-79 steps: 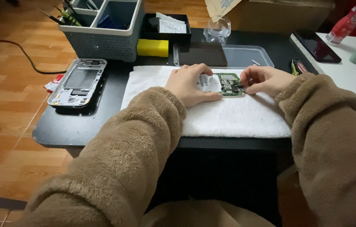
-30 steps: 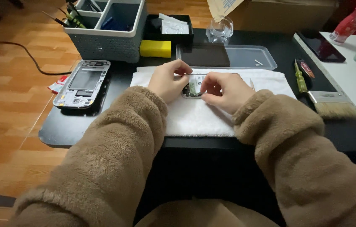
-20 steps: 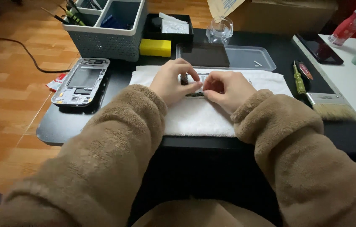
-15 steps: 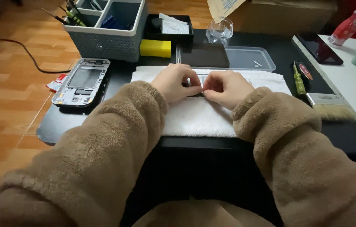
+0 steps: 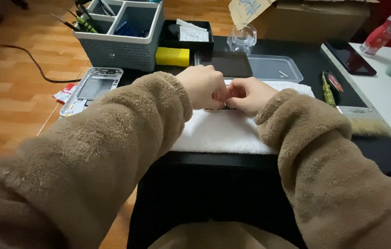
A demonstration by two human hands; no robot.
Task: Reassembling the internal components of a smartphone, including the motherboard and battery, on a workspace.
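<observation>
Fingers of both hands pinch small board, mostly hidden, orientation unclear, over towel.

Both arms reach forward from the bottom corners and converge at the centre, forearms covered to the wrists in fuzzy tan sleeves. The left hand sits knuckles up, fingers curled downward and inward. The right hand lies just beside it, also curled, back facing up. Their fingertips meet, pinched together between the two hands. The palms are hidden.
</observation>
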